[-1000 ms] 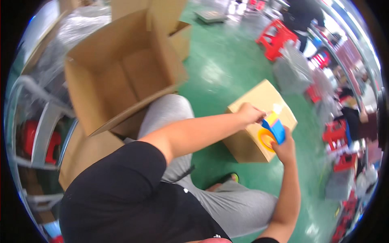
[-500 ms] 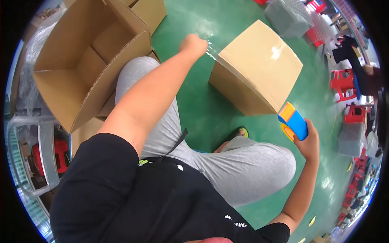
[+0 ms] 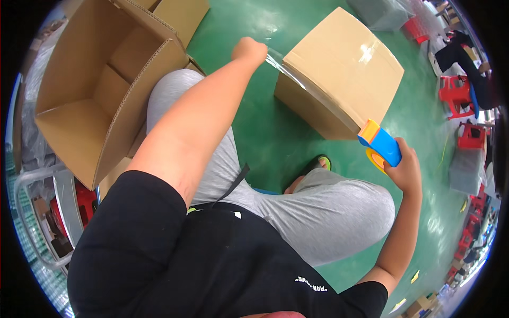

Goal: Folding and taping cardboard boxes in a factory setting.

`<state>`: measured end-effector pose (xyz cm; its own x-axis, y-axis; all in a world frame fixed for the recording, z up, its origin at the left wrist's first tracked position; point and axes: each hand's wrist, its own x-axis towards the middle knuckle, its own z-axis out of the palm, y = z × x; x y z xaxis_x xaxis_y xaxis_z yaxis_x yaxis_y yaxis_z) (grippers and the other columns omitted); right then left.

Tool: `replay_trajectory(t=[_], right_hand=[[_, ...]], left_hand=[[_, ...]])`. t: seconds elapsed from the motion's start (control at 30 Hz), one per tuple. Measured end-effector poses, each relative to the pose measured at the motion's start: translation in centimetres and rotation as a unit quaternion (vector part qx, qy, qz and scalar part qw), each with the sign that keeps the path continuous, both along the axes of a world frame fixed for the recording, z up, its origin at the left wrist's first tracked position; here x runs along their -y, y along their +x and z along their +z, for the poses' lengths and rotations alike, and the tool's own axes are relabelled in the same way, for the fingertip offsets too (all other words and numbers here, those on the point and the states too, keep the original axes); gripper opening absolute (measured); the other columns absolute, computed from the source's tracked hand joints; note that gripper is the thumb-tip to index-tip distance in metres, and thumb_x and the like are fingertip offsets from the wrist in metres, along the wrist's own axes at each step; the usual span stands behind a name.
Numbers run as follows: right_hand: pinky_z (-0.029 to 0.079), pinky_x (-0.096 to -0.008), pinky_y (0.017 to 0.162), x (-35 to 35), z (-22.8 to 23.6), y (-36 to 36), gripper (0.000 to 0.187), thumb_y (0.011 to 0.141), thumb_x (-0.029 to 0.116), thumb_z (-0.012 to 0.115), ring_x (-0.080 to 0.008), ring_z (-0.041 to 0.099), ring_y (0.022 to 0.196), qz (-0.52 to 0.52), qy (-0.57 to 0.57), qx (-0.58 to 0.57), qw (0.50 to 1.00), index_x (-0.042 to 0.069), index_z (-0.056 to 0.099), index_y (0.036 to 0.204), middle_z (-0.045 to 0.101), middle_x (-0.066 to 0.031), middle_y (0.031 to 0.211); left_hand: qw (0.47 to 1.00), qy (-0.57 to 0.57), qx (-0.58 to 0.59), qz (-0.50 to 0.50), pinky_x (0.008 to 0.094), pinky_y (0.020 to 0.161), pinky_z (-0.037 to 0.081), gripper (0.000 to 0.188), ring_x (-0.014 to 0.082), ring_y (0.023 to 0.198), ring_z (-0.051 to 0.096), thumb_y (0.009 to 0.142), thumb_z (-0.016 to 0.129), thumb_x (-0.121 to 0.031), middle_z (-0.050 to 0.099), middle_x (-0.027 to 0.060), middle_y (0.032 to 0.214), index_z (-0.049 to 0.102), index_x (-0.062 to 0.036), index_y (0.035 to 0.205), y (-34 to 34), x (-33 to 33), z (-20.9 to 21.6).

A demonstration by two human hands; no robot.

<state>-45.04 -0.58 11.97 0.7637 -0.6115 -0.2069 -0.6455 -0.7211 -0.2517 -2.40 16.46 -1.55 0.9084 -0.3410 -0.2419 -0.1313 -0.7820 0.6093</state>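
A cardboard box (image 3: 347,63) with its top closed stands on the floor in front of me. Beyond its near left corner, my left hand (image 3: 249,51) is closed on the end of a clear tape strip (image 3: 287,72). That strip runs from the hand along the box's near top edge. At the box's near right corner is a blue and orange tape dispenser (image 3: 385,149), with my right hand (image 3: 404,168) wrapped around its back end. Whether the strip is pressed flat along the whole edge I cannot tell.
To my left stands a large cardboard box (image 3: 106,79) with its top open, and another box (image 3: 183,18) behind it. A metal-framed cart (image 3: 66,196) is at the far left. Red stools (image 3: 456,95) and wrapped goods (image 3: 466,172) line the right side.
My right hand has brought the tape dispenser slightly up and left, against the box's near corner. The view has shifted a little. My left hand still grips the strip's end.
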Motion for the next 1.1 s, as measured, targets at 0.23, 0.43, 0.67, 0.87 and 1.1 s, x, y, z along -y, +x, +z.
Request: replay_trajectory(t=[0.23,0.43,0.67,0.87,1.1], right_hand=[[0.048,-0.0461,0.081,0.7,0.4,-0.2,0.054,0.063,0.004,0.069,-0.0392,0.057,0.087,-0.035,0.004,0.028,0.999,0.007,0.055,0.115,0.061,-0.0207,0.092],[0.047,-0.0446,0.082,1.0,0.2,0.6,0.053,0.061,0.003,0.068,-0.0382,0.056,0.090,-0.011,0.009,0.002,1.000,0.006,0.056,0.113,0.061,-0.0192,0.092],[0.048,-0.0441,0.082,1.1,-0.2,0.6,0.051,0.062,0.005,0.069,-0.0376,0.056,0.090,-0.013,0.013,-0.017,1.000,0.006,0.056,0.111,0.063,-0.0174,0.092],[0.048,-0.0440,0.080,1.5,-0.2,1.0,0.049,0.063,0.009,0.069,-0.0373,0.057,0.088,-0.005,0.014,-0.020,1.000,0.006,0.057,0.110,0.064,-0.0170,0.091],[0.048,-0.0449,0.079,1.7,-0.6,0.8,0.044,0.065,0.010,0.068,-0.0381,0.057,0.085,0.007,0.007,-0.025,1.000,0.007,0.058,0.107,0.065,-0.0164,0.091]], left_hand=[[0.994,-0.067,0.066,0.050,0.0448,0.082,0.050,0.030,0.0406,0.091,0.064,0.083,0.054,-0.024,0.069,0.0220,0.096,0.069,0.0015,0.090,-2.1,1.6,3.3],[0.998,0.001,0.063,0.018,0.0463,0.084,0.050,0.031,0.0411,0.096,0.064,0.082,0.052,-0.021,0.068,0.0226,0.101,0.069,0.0023,0.093,-1.5,0.7,2.4],[0.996,0.037,-0.043,0.073,0.0438,0.083,0.051,0.032,0.0398,0.096,0.065,0.080,0.051,-0.018,0.068,0.0239,0.102,0.068,0.0047,0.096,-1.8,1.2,0.4],[0.978,0.035,-0.197,0.064,0.0427,0.073,0.051,0.024,0.0287,0.086,0.067,0.084,0.049,-0.019,0.069,0.0131,0.086,0.066,-0.0027,0.087,-1.1,1.6,-3.2],[0.834,-0.002,-0.548,0.070,0.0416,0.090,0.043,0.013,0.0241,0.096,0.064,0.090,0.050,-0.029,0.063,-0.0073,0.075,0.056,-0.0175,0.087,-0.7,1.5,-5.8]])
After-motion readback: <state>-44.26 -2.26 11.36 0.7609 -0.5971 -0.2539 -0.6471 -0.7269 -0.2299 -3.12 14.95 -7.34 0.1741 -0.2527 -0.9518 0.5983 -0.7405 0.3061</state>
